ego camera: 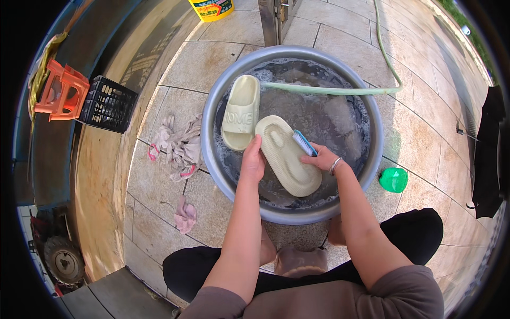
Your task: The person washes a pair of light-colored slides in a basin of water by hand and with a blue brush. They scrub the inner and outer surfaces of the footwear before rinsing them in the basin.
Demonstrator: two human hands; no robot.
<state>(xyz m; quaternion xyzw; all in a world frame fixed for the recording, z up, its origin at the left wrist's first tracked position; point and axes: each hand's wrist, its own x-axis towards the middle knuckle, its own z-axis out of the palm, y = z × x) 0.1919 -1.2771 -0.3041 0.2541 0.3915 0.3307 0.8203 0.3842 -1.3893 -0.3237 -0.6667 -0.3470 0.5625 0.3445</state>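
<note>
My left hand (pixel 253 160) grips the edge of a pale green slide sandal (pixel 285 159), whose ribbed sole faces up over a large metal basin (pixel 376 135) of soapy water. In my right hand (pixel 322 158) is a scrubbing brush (pixel 305 143) with a blue back and white bristles, its bristles against the sole's right edge. The matching sandal (pixel 240 111), strap side up with raised lettering, lies at the basin's left side. A pale green hose (pixel 326 91) runs over the right rim into the basin. Greyish cloth shapes show under the water.
Crumpled greyish rags (pixel 179 147) and a pink cloth (pixel 185 215) lie on the tiles left of the basin. A green plastic container (pixel 393 180) stands at the right. Farther off are a black crate (pixel 108 104), an orange plastic stool (pixel 63 91) and a yellow bucket (pixel 213 10).
</note>
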